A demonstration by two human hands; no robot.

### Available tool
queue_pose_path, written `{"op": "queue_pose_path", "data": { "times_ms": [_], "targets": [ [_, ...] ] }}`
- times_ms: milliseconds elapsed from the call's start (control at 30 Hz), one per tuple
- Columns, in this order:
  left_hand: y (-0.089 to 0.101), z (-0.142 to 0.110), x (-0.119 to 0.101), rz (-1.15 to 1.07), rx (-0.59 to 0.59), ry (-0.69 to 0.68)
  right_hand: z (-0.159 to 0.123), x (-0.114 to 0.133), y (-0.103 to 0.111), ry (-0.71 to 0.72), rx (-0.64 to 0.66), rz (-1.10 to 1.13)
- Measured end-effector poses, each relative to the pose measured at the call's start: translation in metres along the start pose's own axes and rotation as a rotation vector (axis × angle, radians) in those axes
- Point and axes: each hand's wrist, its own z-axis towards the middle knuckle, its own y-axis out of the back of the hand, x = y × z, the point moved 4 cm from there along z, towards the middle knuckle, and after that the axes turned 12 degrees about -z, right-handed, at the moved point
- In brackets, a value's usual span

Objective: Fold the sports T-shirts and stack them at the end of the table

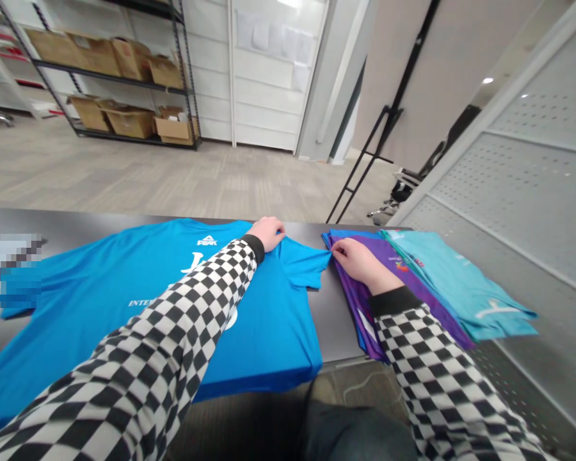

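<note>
A bright blue T-shirt [125, 288] with white print lies spread flat on the dark table [52, 221]. My left hand [267, 232] is closed on the shirt's shoulder near the far edge. My right hand [360, 262] pinches the end of the shirt's right sleeve [307, 266], pulling it out to the right. Both arms wear black-and-white checked sleeves. My right wrist rests on a purple shirt [403, 282] at the top of a folded stack.
A teal folded shirt [461, 285] lies on the stack's right side. A perforated grey partition [523, 192] stands to the right. Black metal shelving with cardboard boxes [125, 70] is across the floor. A black stand [369, 153] leans behind the table. A pixelated patch is at the left.
</note>
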Motion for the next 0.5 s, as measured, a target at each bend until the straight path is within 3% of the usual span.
{"op": "queue_pose_path", "data": {
  "times_ms": [133, 300, 500],
  "targets": [
    [0.005, 0.000, -0.006, 0.021, -0.017, 0.057, -0.005, 0.002, 0.008, 0.100, 0.112, -0.260],
    [0.010, 0.000, -0.014, 0.047, -0.078, 0.095, -0.005, 0.024, 0.020, 0.187, 0.185, -0.509],
    [0.004, -0.001, -0.014, 0.094, -0.020, 0.128, -0.006, 0.040, 0.010, 0.171, 0.296, -0.701]
  ]
}}
